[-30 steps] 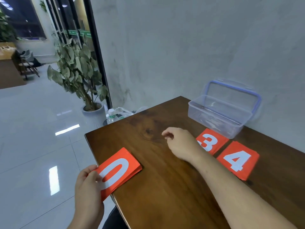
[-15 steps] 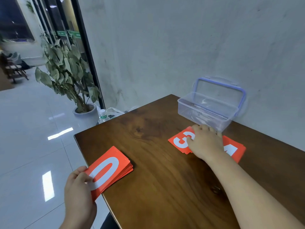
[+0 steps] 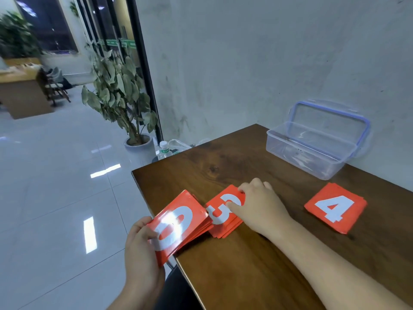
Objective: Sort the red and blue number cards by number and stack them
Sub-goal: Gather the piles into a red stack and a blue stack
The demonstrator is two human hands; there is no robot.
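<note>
My left hand (image 3: 140, 245) grips a stack of red cards topped by a white 0 (image 3: 178, 222), which juts over the table's near-left edge. Right beside it lies a red stack topped by a 3 (image 3: 220, 214). My right hand (image 3: 259, 204) rests on that stack, fingers curled over its far edge and thumb on its face. A third red stack, topped by a 4 (image 3: 335, 208), lies alone to the right on the brown wooden table (image 3: 245, 276). No blue cards are visible.
A clear plastic box (image 3: 312, 148) with an open blue-rimmed lid stands at the back of the table against the grey wall. Beyond the left table edge are a water bottle (image 3: 163, 149), a potted plant (image 3: 125, 101) and a glossy tiled floor.
My right hand has dragged the 3 stack leftward away from the 4 stack until it meets the 0 stack. My left hand still holds the 0 stack.
</note>
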